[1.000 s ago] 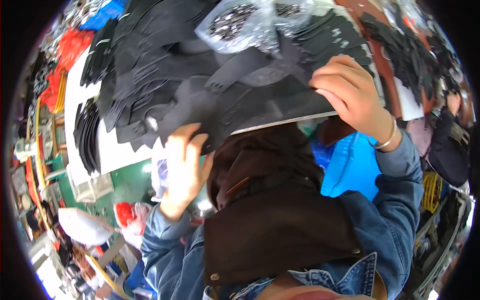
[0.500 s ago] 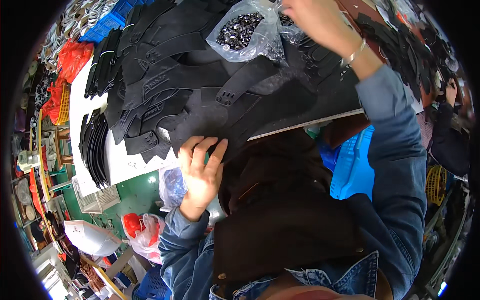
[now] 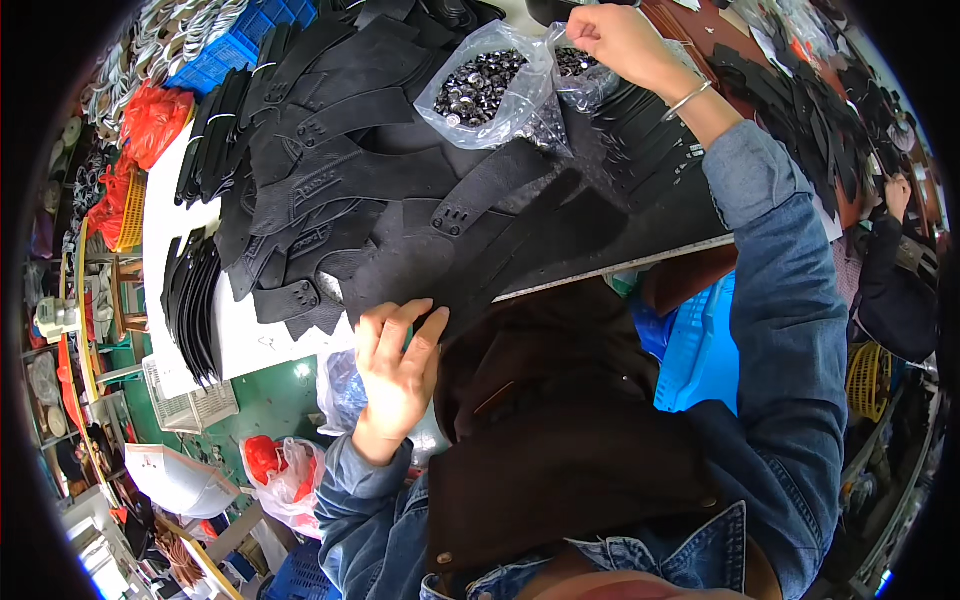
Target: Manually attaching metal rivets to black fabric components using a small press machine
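At the front edge of the table my left hand (image 3: 397,375) rests palm down, its fingers apart and their tips on black leather pieces (image 3: 395,275). My right hand (image 3: 622,45) is up at the far side with fingers pinched together. What they hold, if anything, is too small to see. Below it stands a clear plastic bag (image 3: 590,93) of small dark metal fasteners. To the left of this bag, a larger open bag (image 3: 535,85) holds shiny round metal fasteners (image 3: 480,88). A leather strap (image 3: 490,185) with holes and slots lies between my hands.
Leather straps are heaped across the table's left half. Bundled black strips (image 3: 190,310) lie on the white tabletop (image 3: 250,340). Under the table is a blue plastic crate (image 3: 700,345). A co-worker's dark sleeve (image 3: 890,290) shows at the far right. Bags stand on the green floor (image 3: 270,390).
My right hand has drawn back slightly from the smaller bag, leaving its fasteners in sight. My left hand stays at the table edge. The whole view has shifted slightly.
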Action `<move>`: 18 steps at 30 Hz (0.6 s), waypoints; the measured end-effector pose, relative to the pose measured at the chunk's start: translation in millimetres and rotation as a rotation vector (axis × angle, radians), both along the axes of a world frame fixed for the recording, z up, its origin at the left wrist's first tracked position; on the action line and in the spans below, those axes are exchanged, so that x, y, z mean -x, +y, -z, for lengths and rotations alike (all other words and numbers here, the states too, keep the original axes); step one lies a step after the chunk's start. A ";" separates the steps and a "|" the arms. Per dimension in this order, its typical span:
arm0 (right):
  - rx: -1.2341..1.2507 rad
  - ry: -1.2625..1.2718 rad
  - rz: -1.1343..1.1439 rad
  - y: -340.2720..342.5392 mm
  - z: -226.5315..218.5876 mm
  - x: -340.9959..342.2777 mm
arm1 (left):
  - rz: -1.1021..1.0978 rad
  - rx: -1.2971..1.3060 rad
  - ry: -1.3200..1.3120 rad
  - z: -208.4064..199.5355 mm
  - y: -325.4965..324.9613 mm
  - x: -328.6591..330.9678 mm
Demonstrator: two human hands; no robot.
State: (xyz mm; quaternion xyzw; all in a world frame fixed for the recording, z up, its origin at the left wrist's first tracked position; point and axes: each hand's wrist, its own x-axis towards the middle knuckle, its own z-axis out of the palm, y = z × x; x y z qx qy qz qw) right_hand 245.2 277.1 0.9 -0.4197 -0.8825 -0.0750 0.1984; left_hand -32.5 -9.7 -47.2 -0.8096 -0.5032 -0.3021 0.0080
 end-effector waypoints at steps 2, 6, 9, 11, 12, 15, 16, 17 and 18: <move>0.166 0.291 -0.036 -2.5 -2.1 -0.1 | -0.006 0.010 0.018 -6.0 0.1 -1.6; 0.456 0.519 -0.108 -26.0 -20.0 13.1 | -0.005 0.114 -0.214 -17.2 -2.5 -1.9; 0.565 0.551 -0.203 -98.4 -35.6 42.4 | -0.038 0.281 -0.503 -24.2 -3.8 2.5; 0.696 0.632 -0.362 -143.4 -32.2 58.8 | -0.114 0.495 -0.729 -32.7 0.3 0.4; 0.719 0.616 -0.449 -161.2 -35.0 63.9 | -0.114 0.564 -0.843 -41.5 1.6 -1.8; 0.623 0.710 -0.608 -196.0 -26.4 77.3 | -0.072 0.626 -1.017 -48.1 7.1 -6.2; 0.469 0.685 -0.627 -197.7 -23.9 82.9 | -0.046 0.611 -1.069 -46.9 8.6 -7.3; 0.431 0.664 -0.620 -198.3 -20.5 84.9 | -0.019 0.597 -1.121 -46.3 9.1 -8.4; 0.389 0.658 -0.621 -198.3 -16.5 86.7 | -0.051 0.642 -1.123 -48.6 7.9 -9.5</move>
